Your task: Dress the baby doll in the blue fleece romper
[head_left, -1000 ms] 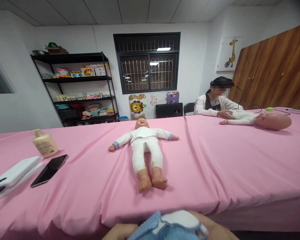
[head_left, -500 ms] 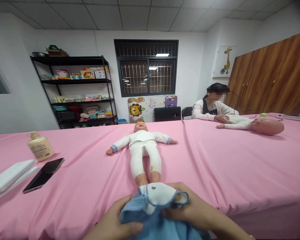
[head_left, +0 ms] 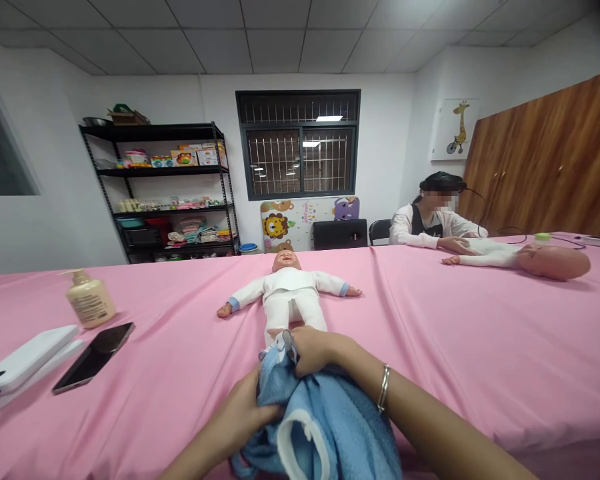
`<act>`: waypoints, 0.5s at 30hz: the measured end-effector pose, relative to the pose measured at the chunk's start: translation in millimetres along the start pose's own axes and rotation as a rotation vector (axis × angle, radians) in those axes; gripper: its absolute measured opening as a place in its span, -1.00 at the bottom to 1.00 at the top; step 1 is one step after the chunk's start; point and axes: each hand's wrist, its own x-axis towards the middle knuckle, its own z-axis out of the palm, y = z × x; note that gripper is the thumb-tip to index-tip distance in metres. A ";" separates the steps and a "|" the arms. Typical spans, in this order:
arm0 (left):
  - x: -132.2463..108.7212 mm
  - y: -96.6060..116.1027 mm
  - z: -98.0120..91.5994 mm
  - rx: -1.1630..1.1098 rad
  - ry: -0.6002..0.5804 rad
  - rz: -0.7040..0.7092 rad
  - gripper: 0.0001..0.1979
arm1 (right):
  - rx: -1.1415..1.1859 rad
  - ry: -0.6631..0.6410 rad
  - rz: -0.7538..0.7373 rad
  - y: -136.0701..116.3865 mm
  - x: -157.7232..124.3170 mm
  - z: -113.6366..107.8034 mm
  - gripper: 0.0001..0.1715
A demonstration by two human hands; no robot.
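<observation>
Firstly, 1 blue towel [head_left: 320,427] with white trim, bunched up at the near edge of the pink-covered surface [head_left: 455,347]. Its top fold touches the shins of 1 baby doll [head_left: 287,287], which lies face up in a white outfit, arms spread, and the towel hides its feet.

Next, 2 bare hands. The left hand [head_left: 237,413] has its grip closed on the towel's side, fingers pressed into the cloth. The right hand [head_left: 315,350], with 1 silver bangle [head_left: 383,387] on the wrist, has its grip closed on the towel's top fold, just at the doll's legs.

To the left on the surface: 1 cream pump bottle [head_left: 90,300], 1 black phone [head_left: 94,357] lying face up, and 1 flat white case [head_left: 25,360] just beside the phone.

Further along, at the far right, 1 seated person [head_left: 425,220] wearing a head-mounted camera rests 1 hand [head_left: 455,245] on a second baby doll [head_left: 530,261] in white.

Against the back wall: 1 black shelf rack [head_left: 155,193] holding boxes, toys and folded cloths, and 1 barred window [head_left: 297,143] above a lion-print play mat [head_left: 280,227].
</observation>
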 end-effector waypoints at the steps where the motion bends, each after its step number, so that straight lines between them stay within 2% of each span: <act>1: 2.1 -2.1 -1.8 -0.052 -0.024 0.002 -0.40 | 0.027 -0.064 0.011 1.7 3.8 -2.7 -0.46; 3: 5.9 -7.4 -5.6 -0.139 -0.070 0.004 -0.48 | 0.104 -0.128 0.012 6.5 10.5 -4.7 -0.47; 6: 10.5 -12.9 -10.5 -0.168 -0.089 -0.020 -0.64 | 0.317 -0.041 -0.096 16.5 16.7 0.4 -0.48; 9: 16.0 -11.3 -15.2 -0.128 -0.089 -0.040 -0.78 | 0.615 0.044 -0.202 26.8 16.8 8.4 -0.59; 10: 18.7 -9.4 -17.3 -0.112 -0.069 -0.029 -0.78 | 0.703 0.060 -0.202 29.8 15.6 10.0 -0.66; 12: 26.7 -4.2 -23.1 -0.037 0.041 0.018 -0.75 | 0.824 0.100 -0.152 34.5 11.9 10.9 -0.78; 15: 47.0 3.4 -33.9 0.165 0.239 0.099 -0.70 | 0.938 0.169 -0.074 38.4 5.5 7.9 -0.75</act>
